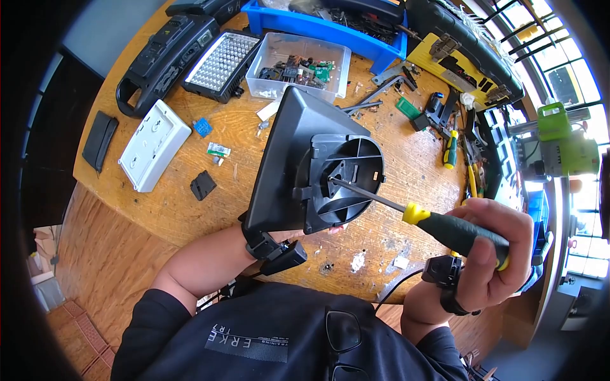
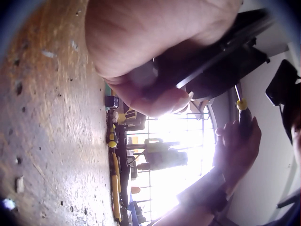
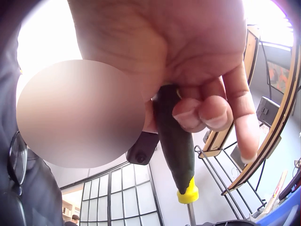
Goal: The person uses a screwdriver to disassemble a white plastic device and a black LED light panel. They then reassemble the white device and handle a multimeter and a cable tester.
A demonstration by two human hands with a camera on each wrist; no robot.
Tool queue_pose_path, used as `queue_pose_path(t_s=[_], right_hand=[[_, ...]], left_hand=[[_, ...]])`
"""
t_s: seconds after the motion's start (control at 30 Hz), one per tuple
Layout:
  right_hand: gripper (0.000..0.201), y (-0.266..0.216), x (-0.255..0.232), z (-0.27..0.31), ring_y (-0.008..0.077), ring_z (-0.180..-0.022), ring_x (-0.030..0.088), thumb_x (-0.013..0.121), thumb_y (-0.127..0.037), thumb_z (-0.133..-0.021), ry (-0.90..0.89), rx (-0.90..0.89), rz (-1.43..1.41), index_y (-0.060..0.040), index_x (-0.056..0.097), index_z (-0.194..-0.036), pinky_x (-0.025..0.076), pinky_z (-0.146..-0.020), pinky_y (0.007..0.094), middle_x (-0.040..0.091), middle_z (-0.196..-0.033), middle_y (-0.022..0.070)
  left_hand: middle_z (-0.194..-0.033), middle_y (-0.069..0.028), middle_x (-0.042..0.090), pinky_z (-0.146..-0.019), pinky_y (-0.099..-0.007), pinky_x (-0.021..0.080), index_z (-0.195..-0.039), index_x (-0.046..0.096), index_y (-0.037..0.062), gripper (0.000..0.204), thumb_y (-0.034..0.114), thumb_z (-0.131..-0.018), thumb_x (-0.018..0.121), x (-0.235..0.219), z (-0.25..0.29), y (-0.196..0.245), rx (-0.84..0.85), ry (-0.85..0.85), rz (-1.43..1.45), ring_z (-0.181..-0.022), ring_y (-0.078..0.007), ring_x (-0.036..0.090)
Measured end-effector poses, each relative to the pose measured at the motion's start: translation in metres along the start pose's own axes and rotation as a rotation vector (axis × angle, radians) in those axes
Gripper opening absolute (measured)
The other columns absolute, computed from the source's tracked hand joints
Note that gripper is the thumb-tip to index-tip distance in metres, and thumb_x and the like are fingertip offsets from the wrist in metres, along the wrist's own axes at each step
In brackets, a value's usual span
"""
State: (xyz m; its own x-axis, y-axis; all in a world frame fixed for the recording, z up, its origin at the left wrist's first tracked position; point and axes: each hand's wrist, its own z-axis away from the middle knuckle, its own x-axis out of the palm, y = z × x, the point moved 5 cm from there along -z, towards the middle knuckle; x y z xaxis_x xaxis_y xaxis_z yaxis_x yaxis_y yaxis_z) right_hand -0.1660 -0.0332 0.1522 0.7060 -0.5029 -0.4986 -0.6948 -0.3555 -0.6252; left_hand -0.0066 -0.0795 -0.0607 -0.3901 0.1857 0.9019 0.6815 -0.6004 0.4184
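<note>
Dark-green/yellow screwdriver (image 1: 452,235) gripped in curled fingers of R hand (image 1: 502,257), tip set into recessed rear mount (image 1: 348,170) of blk housing (image 1: 274,168), housing edge clasped btwn L hand's (image 2: 160,49) thumb & fingers, tilted above wooden bench (image 1: 406,171), clear box (image 1: 262,86) w/ parts placed beyond, white casing (image 1: 155,147) laid nearby.

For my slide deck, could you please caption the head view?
Right hand holds a green-handled screwdriver to a recess in a black plastic housing over a wooden workbench.
</note>
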Motion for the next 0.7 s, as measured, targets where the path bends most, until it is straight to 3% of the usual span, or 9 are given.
queue_pose_path(t_s=[0.03, 0.07, 0.13, 0.23, 0.37, 0.5, 0.6, 0.67, 0.7], right_hand=[[0.055, 0.001, -0.001, 0.001, 0.0164, -0.059, 0.061, 0.066, -0.054, -0.08, 0.027, -0.005, -0.018, 0.0007, 0.066, -0.086, 0.046, -0.058, 0.028, 0.067, -0.071, 0.0079], [0.055, 0.002, -0.001, 0.002, 0.0164, -0.059, 0.061, 0.066, -0.054, -0.08, 0.027, -0.004, -0.017, 0.0007, 0.066, -0.086, 0.046, -0.058, 0.028, 0.067, -0.071, 0.0079], [0.064, 0.003, 0.0, 0.001, 0.0139, -0.058, 0.058, 0.069, -0.056, -0.077, -0.034, -0.028, -0.163, 0.0051, 0.063, -0.093, 0.046, -0.058, 0.0272, 0.065, -0.07, 0.01], [0.066, 0.008, 0.003, 0.001, 0.0123, -0.056, 0.055, 0.069, -0.055, -0.076, -0.018, 0.017, -0.236, 0.0079, 0.061, -0.096, 0.046, -0.057, 0.0261, 0.063, -0.07, 0.0112], [0.064, 0.008, 0.004, 0.001, 0.0117, -0.054, 0.055, 0.069, -0.054, -0.077, -0.026, -0.044, -0.399, 0.0075, 0.061, -0.095, 0.048, -0.058, 0.0253, 0.065, -0.072, 0.0115], [0.07, 0.009, 0.002, 0.001, 0.0097, -0.054, 0.055, 0.07, -0.058, -0.075, -0.025, 0.162, -0.124, 0.0075, 0.06, -0.098, 0.052, -0.063, 0.0255, 0.068, -0.077, 0.0116], [0.072, 0.012, 0.004, 0.003, 0.0096, -0.053, 0.054, 0.07, -0.058, -0.075, -0.014, 0.082, -0.097, 0.0072, 0.058, -0.103, 0.052, -0.065, 0.0258, 0.067, -0.075, 0.0104], [0.06, 0.006, 0.007, -0.002, 0.0094, -0.047, 0.044, 0.063, -0.041, -0.085, -0.075, -0.198, -0.154, 0.0123, 0.052, -0.11, 0.05, -0.057, 0.0287, 0.043, -0.052, 0.0017], [0.06, 0.006, 0.006, -0.001, 0.0094, -0.047, 0.044, 0.063, -0.041, -0.085, -0.075, -0.198, -0.153, 0.0123, 0.052, -0.11, 0.05, -0.057, 0.0287, 0.043, -0.052, 0.0017]], left_hand=[[-0.139, -0.0098, 0.048, -0.092, -0.0394, 0.053, -0.143, 0.038, 0.0147, 0.058, 0.044, -0.095, 0.05, -0.004, -0.001, -0.004, -0.004, -0.131, 0.146, -0.123, -0.0228, 0.052], [-0.139, -0.0098, 0.048, -0.092, -0.0394, 0.053, -0.143, 0.038, 0.0147, 0.058, 0.044, -0.095, 0.05, 0.006, -0.003, -0.004, -0.005, -0.13, 0.147, -0.123, -0.0228, 0.052], [-0.126, -0.0183, 0.054, -0.047, -0.0328, 0.061, -0.147, 0.021, 0.0032, 0.07, 0.04, -0.094, 0.049, 0.017, -0.007, -0.001, 0.038, 0.171, 0.221, -0.071, -0.0263, 0.07], [-0.123, -0.0182, 0.057, -0.046, -0.0368, 0.06, -0.148, 0.019, 0.0044, 0.071, 0.044, -0.095, 0.046, 0.015, -0.002, 0.0, -0.01, 0.052, 0.286, -0.068, -0.0278, 0.07], [-0.124, -0.0179, 0.056, -0.047, -0.0386, 0.06, -0.148, 0.019, 0.004, 0.073, 0.046, -0.094, 0.046, 0.021, 0.0, 0.005, -0.026, 0.104, 0.168, -0.07, -0.0291, 0.07], [-0.128, -0.0177, 0.053, -0.049, -0.0403, 0.062, -0.147, 0.019, 0.0035, 0.073, 0.045, -0.094, 0.047, 0.02, 0.001, 0.005, -0.014, 0.096, 0.119, -0.072, -0.0304, 0.07], [-0.136, -0.0183, 0.046, -0.053, -0.0411, 0.063, -0.147, 0.02, 0.0025, 0.072, 0.041, -0.093, 0.05, 0.011, -0.001, 0.001, 0.024, 0.075, 0.156, -0.077, -0.0311, 0.07], [-0.139, -0.0187, 0.043, -0.054, -0.0415, 0.064, -0.146, 0.021, 0.002, 0.072, 0.039, -0.093, 0.052, 0.007, -0.001, 0.001, 0.044, 0.101, 0.167, -0.08, -0.0313, 0.07], [-0.139, -0.0183, 0.042, -0.055, -0.0419, 0.064, -0.146, 0.021, 0.002, 0.072, 0.039, -0.093, 0.052, 0.007, -0.001, 0.001, 0.043, 0.089, 0.144, -0.083, -0.0316, 0.07]])
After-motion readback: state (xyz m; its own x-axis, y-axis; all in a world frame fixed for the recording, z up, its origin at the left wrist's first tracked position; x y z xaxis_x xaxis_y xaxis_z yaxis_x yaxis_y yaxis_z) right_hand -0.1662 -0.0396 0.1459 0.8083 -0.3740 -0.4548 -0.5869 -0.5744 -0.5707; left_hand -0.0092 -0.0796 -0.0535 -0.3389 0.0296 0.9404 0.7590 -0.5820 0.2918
